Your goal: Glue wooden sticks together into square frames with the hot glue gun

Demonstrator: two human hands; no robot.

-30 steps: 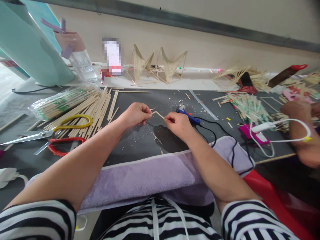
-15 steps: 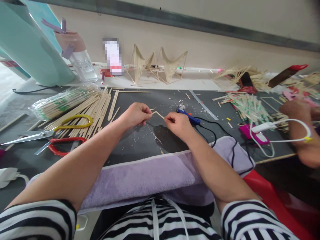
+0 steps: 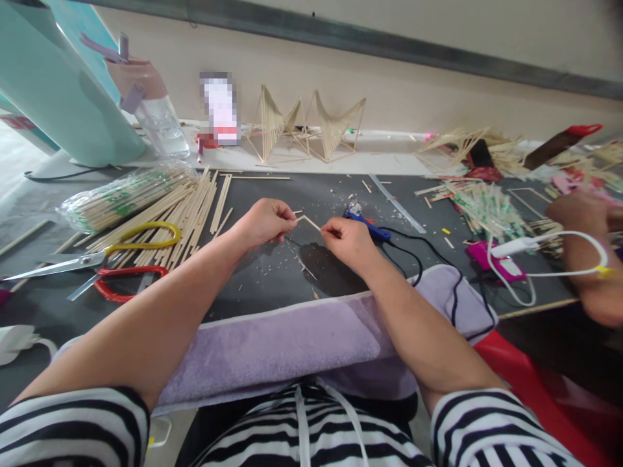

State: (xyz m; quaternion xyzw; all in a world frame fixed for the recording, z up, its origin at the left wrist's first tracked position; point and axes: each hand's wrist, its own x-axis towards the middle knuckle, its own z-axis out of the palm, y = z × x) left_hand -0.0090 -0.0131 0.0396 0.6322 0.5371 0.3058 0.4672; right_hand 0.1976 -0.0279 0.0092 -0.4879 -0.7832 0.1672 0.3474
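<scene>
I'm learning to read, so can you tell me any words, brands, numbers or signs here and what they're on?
Nothing can be read clearly.
Bag of sticks: green print, too small and blurred.
Right-hand stick pile: green marks, too small.
Bright screen: blurred out.
Thing at the far left edge: red marks, too blurred.

A short-sleeved T-shirt [image 3: 263, 447] is worn, patterned in black and white stripes. The left sleeve [image 3: 87, 421] is banded in the same two colours and edged in black at its hem; the right sleeve [image 3: 481, 415] is striped likewise. Two flat white strings [image 3: 302, 428] are hung down the front. Dark legwear [image 3: 202, 425] is partly seen below. The forearms [image 3: 185, 292], left hand [image 3: 267, 222] and right hand [image 3: 348, 241] are uncovered.
</scene>
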